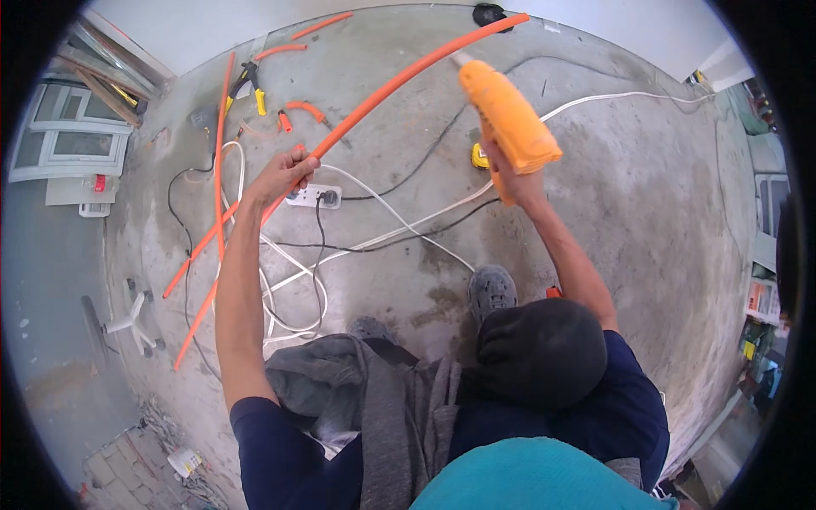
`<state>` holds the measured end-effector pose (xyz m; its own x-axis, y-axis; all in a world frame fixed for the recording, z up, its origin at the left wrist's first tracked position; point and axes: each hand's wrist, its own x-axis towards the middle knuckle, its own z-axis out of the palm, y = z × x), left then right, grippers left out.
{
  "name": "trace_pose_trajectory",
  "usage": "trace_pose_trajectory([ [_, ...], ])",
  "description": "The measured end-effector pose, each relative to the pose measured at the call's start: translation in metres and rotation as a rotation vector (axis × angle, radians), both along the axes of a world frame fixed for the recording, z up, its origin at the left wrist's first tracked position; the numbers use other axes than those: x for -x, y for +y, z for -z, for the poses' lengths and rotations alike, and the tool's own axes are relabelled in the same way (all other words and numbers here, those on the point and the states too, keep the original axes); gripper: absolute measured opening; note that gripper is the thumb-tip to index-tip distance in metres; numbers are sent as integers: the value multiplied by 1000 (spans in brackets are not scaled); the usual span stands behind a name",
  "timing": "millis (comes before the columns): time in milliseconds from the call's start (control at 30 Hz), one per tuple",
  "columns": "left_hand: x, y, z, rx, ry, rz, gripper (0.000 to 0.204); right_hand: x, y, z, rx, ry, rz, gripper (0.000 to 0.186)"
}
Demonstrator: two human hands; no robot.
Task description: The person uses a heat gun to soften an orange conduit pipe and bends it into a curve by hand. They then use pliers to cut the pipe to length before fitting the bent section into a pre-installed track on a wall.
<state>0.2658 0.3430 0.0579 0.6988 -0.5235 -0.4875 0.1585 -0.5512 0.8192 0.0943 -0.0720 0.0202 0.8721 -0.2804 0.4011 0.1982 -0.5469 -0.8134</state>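
Tube (382, 91), orange, gripped by left hand (286, 176) at 10 o'clock; right hand (515, 177) grips heat gun (512, 119), 1 o'clock, nozzle (461, 58) near tube.

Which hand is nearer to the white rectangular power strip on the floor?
Left. The left hand, holding a long orange tube, appears just up and left of the power strip; the right hand, gripping an orange pistol-shaped tool, is well to its right.

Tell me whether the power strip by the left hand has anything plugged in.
Yes, plugged in: a dark plug sits at the right end of the white power strip.
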Motion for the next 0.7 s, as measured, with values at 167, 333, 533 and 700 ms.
trace_pose_trajectory([
  [167, 2, 3, -3, -17, -24, 32, 36, 1, -13, -21, -245, 124, 10, 15],
  [333, -1, 11, 5, -12, 17, 45, 41, 6, 13, -12, 100, -101, -82, 16],
  [533, 2, 4, 3, 2, 26, 30, 45, 8, -4, -6, -166, 328, -40, 24],
  [700, -1, 9, 8, -11, 29, 26, 46, 3, -17, -7, -322, 280, -41, 21],
])
